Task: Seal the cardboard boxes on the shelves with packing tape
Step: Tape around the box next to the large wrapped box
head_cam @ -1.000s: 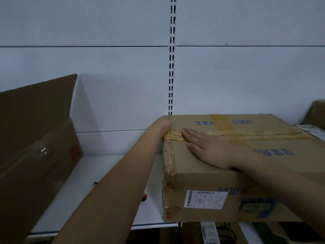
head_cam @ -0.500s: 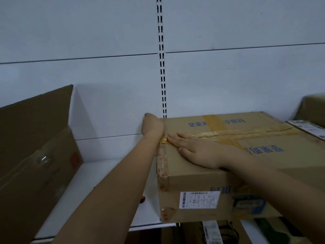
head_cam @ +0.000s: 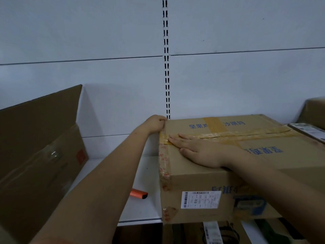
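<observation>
A white slotted wall panel backs a white shelf (head_cam: 140, 205) that carries the boxes. The box (head_cam: 202, 176) being sealed sits on the shelf to the right, its near face overhanging the front edge a little. A tape (head_cam: 233, 135) strip runs along the centre seam of its top, its long axis going left to right, and turns down over the left end.

The right hand (head_cam: 197, 148) lies flat on the top, fingers straight and pointing left, pressing the tape near the left edge. The left hand (head_cam: 156, 123) is at the far left top corner, fingers curled over the edge, gripping the box there; whether it also holds a tape end is hidden.

The loose tail of tape lies to the left of and below the right hand, down the left end face, so the left hand looks nearer to rub it down.

An orange cutter (head_cam: 139, 194) lies on the shelf just left of the box. An open box (head_cam: 38, 155) stands well apart at left.
</observation>
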`<act>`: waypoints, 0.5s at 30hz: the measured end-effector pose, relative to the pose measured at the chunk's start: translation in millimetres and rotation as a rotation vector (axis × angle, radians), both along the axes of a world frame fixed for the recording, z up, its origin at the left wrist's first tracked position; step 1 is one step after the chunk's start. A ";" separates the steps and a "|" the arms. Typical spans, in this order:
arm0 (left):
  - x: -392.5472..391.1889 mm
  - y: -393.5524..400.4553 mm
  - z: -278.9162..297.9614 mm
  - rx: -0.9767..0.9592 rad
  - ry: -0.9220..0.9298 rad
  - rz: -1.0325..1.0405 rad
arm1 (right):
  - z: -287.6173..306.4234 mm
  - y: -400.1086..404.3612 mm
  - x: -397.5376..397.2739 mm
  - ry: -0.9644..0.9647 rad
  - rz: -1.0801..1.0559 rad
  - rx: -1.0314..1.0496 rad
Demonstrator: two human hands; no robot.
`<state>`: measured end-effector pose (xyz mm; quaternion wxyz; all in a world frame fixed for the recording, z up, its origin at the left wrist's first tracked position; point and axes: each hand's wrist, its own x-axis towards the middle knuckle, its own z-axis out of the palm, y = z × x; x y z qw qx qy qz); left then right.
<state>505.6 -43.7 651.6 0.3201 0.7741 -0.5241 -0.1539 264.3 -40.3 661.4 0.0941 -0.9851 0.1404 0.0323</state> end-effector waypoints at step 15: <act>-32.7 313.8 -127.1 -0.529 0.247 0.872 | -13.5 173.4 77.0 -0.668 0.189 -0.129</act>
